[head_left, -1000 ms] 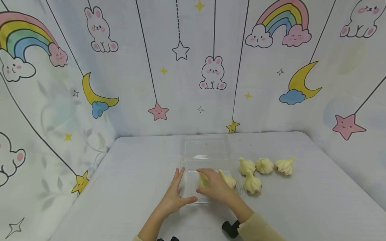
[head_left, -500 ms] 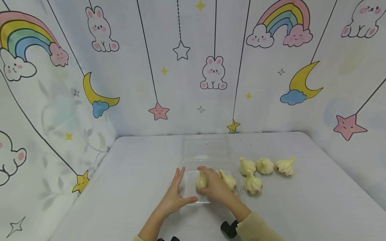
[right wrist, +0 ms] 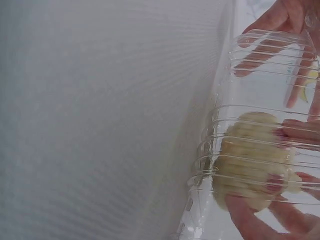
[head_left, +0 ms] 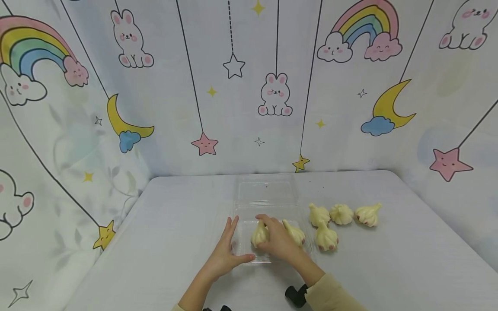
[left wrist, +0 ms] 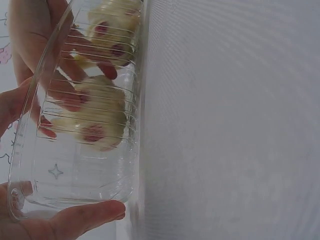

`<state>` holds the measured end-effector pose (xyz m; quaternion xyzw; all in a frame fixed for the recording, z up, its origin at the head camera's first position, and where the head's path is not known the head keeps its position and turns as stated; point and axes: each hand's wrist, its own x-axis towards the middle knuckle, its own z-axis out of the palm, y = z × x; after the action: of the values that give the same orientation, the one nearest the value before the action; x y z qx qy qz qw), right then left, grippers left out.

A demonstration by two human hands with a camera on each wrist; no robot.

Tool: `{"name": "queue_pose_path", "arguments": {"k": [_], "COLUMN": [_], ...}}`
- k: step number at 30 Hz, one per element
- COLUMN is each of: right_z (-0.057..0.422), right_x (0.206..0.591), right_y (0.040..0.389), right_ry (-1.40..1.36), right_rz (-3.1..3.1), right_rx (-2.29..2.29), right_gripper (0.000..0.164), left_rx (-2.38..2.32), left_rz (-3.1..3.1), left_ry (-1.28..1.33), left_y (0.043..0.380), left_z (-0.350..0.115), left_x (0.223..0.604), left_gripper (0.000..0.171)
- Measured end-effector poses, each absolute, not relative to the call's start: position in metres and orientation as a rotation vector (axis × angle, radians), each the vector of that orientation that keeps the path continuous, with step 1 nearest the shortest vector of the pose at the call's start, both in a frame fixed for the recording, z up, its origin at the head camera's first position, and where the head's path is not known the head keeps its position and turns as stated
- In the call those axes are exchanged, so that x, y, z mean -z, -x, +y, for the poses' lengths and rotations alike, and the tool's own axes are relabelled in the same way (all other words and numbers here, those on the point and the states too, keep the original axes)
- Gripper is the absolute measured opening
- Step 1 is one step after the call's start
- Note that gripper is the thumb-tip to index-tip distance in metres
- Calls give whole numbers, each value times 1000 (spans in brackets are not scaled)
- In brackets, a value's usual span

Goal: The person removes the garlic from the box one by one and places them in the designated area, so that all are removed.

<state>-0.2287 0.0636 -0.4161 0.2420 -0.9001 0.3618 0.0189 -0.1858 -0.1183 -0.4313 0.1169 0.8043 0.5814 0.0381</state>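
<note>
A clear plastic clamshell box (head_left: 244,246) lies opened flat mid-table, its lid (head_left: 264,190) toward the back. Inside its base, my right hand (head_left: 278,237) holds a pale garlic bulb (head_left: 258,235), fingers and thumb around it; the right wrist view shows this bulb (right wrist: 250,160) through the ribbed wall. A second garlic bulb (head_left: 296,236) sits to the right in the box, partly behind that hand. My left hand (head_left: 225,252) spreads straight fingers along the box's left side, with the thumb (left wrist: 92,216) against its near end.
To the right of the box, several garlic bulbs (head_left: 341,214) lie on the white table (head_left: 186,216). A black device (head_left: 296,296) sits at the right wrist. Behind the table hangs a patterned curtain (head_left: 233,116).
The garlic bulb at my right hand has shifted slightly left and shows more. The right fingers have moved a little. My left hand stays at the box.
</note>
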Motion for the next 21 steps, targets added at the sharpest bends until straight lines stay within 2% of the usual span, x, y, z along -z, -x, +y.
{"name": "queue_pose_path", "arguments": {"k": [21], "right_z": [76], "right_x": [398], "right_y": [220], "right_ry": [-652], "right_rz": [-2724], "right_rx": [-1221], "right_gripper": [71], "left_rx": [-1765], "left_rz": [2462], "left_ry": [-351], "left_y": [185], "left_z": [-119], "left_x": [432], "left_gripper": [106]}}
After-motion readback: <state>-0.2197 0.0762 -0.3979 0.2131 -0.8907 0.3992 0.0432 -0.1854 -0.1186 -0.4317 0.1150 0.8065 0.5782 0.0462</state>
